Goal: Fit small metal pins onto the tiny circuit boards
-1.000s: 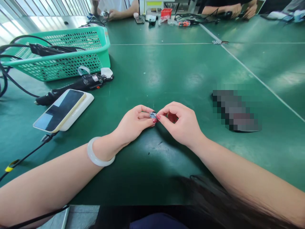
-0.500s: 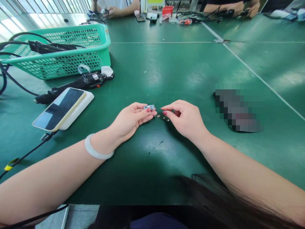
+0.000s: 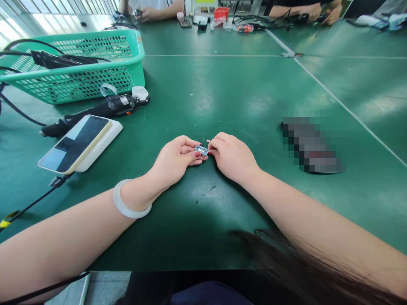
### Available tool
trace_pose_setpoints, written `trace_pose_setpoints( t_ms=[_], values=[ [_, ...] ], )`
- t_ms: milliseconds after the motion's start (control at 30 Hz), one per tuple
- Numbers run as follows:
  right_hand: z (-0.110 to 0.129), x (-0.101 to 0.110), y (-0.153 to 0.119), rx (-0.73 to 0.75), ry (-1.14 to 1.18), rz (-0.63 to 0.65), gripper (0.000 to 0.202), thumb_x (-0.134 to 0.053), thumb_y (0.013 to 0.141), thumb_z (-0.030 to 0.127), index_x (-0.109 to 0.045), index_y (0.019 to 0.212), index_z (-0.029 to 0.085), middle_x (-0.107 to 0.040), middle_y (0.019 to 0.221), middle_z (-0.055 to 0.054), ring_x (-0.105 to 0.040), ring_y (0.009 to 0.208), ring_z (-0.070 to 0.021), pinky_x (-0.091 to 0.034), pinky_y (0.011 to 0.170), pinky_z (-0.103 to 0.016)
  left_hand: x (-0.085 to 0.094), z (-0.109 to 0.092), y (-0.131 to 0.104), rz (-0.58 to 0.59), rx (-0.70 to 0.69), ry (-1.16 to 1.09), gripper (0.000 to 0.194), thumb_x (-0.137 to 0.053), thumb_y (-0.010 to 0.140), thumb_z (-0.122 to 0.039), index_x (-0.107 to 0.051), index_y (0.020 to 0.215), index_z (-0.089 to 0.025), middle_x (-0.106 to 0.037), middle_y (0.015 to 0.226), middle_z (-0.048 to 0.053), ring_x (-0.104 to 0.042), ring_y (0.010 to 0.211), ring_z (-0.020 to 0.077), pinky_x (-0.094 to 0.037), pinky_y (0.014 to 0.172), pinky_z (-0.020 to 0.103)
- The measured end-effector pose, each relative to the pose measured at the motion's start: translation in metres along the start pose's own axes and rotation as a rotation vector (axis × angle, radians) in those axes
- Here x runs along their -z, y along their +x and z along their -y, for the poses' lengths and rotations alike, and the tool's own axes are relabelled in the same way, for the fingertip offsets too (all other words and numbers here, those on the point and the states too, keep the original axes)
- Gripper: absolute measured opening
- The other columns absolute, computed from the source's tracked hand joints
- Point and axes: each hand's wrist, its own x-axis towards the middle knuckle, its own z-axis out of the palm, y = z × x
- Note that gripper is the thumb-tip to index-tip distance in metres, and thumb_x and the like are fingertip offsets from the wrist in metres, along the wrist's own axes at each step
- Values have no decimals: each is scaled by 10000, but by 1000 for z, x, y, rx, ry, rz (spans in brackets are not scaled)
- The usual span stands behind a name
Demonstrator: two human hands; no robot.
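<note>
Between the thumb and fingers of my left hand [image 3: 176, 160] is a small light-blue part [image 3: 202, 150], held just above the green table [image 3: 203, 237]. The fingertips of my right hand [image 3: 233, 156] are pressed together at the right end of that part. Whether they hold anything separate is hidden. A tiny copper-coloured piece [image 3: 208, 141] shows just behind my right fingertips.
At the left are a green basket [image 3: 85, 76] with cables, a black power tool [image 3: 111, 106] and a phone [image 3: 76, 144] on a white block. A pixelated dark object [image 3: 314, 146] lies right. Two people's hands are across the table.
My right hand has moved left and its fingers have closed at the blue part. The part has tilted and sits slightly lower. The view has shifted a little.
</note>
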Motion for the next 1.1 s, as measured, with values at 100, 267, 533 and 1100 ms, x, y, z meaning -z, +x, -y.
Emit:
trace_pose_setpoints(
  t_ms=[100,267,533,1100],
  values=[
    [0,-1,-1,41,-23,17,201,-448,891,149,-638,840,187,-622,920,-66,-549,820,-194,-389,665,-307,0,0,0,-1,5,-12,63,-607,830,-79,-575,855,-128,-722,765,32,-706,767,128,-563,753,262],
    [-5,6,0,-36,81,-75,239,-417,890,149,-653,894,182,-647,938,-77,-566,857,-204,-431,760,-326,0,-1,1,-70,10,-71,56,-566,858,-73,-566,871,-128,-715,789,42,-705,751,120,-565,765,262],
    [-13,-3,6,-105,27,-40,479,-382,943,341,-429,1410,248,-388,1512,-37,-263,1375,-357,-299,1022,-590,1,-2,3,-123,-14,-106,61,-599,847,-98,-553,871,-129,-709,835,58,-710,776,140,-561,817,308],
    [-21,6,7,-130,79,-143,273,-520,852,138,-739,757,271,-747,859,-17,-522,937,-248,-298,940,-501,5,2,2,-26,-45,-61,82,-641,824,-141,-573,869,-136,-712,818,47,-697,756,128,-552,761,278]
  ],
)
